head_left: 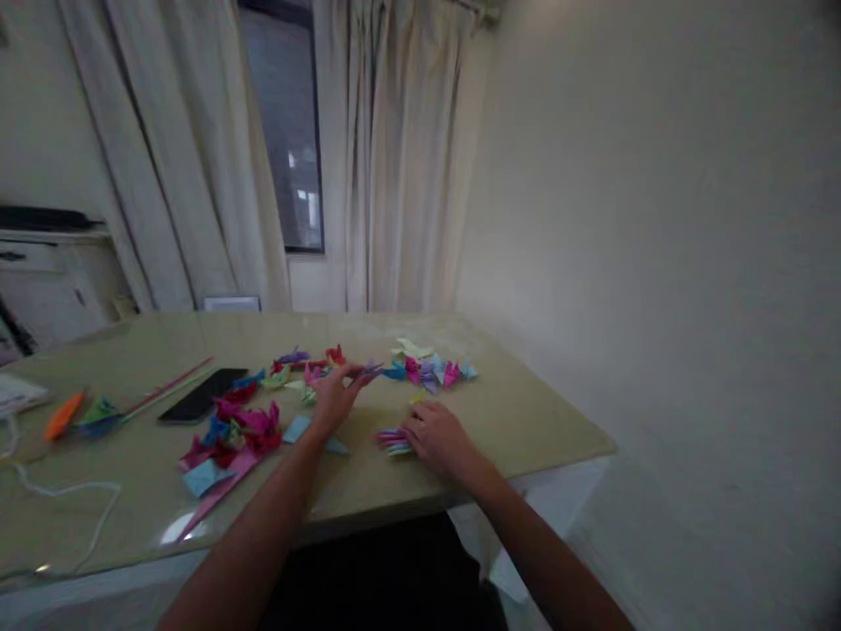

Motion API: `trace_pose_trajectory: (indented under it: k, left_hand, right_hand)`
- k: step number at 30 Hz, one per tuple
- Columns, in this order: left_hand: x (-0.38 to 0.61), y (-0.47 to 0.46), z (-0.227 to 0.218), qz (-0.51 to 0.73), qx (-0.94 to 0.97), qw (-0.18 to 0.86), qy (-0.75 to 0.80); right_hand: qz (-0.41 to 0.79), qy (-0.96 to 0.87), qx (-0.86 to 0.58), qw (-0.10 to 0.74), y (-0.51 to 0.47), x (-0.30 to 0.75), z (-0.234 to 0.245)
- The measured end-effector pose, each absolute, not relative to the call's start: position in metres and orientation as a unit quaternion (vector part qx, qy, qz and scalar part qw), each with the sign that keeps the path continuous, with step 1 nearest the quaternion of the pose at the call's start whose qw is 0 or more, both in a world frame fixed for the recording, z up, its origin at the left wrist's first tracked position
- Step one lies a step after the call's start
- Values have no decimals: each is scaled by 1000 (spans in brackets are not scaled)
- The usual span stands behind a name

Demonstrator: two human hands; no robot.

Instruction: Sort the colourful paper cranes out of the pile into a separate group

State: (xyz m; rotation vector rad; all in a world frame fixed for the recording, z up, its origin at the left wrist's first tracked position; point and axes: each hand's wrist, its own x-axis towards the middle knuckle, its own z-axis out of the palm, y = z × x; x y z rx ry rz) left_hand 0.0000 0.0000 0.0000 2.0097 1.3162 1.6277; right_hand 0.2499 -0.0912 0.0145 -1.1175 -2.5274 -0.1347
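Observation:
My left hand (336, 394) reaches over the beige table (539, 421), its fingertips pinching a small purple folded paper piece (368, 371). My right hand (439, 436) lies palm down near the table's front edge, fingers closed on a small stack of folded coloured papers (392, 441). A pile of pink, red and blue folded paper shapes (237, 429) lies left of my left hand. Another cluster of folded pieces (434, 370) in blue, pink and purple sits beyond my right hand.
A black phone (202, 394) lies flat at the left, with a thin pink stick (167, 386) beside it. An orange piece (62, 416) and a white cable (72, 491) are at the far left. Curtains (400, 158) and a window stand behind; a wall runs along the right.

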Motion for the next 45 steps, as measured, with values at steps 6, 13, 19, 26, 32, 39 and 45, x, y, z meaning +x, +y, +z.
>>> trace_pose_trajectory:
  k: [6, 13, 19, 26, 32, 39, 45]
  left_hand:
    - [31, -9, -2, 509, 752, 164, 385]
    - [29, -10, 4, 470, 725, 86, 496]
    - [-8, -12, -4, 377, 583, -20, 719]
    - [-19, -10, -1, 273, 603, -24, 749]
    - [-16, -11, 6, 295, 617, -27, 729]
    - [-16, -6, 14, 394, 614, 2, 684]
    - [-15, -5, 21, 488, 585, 14, 648]
  right_hand:
    - [27, -819, -427, 383, -69, 247, 25]
    - [39, -834, -414, 363, -17, 232, 49]
    - [45, -854, -457, 243, 50, 219, 53]
    - [30, -852, -478, 213, 75, 200, 32]
    - [10, -855, -446, 265, 69, 198, 40]
    - [60, -902, -349, 248, 66, 164, 55]
    - [79, -889, -369, 257, 67, 145, 56]
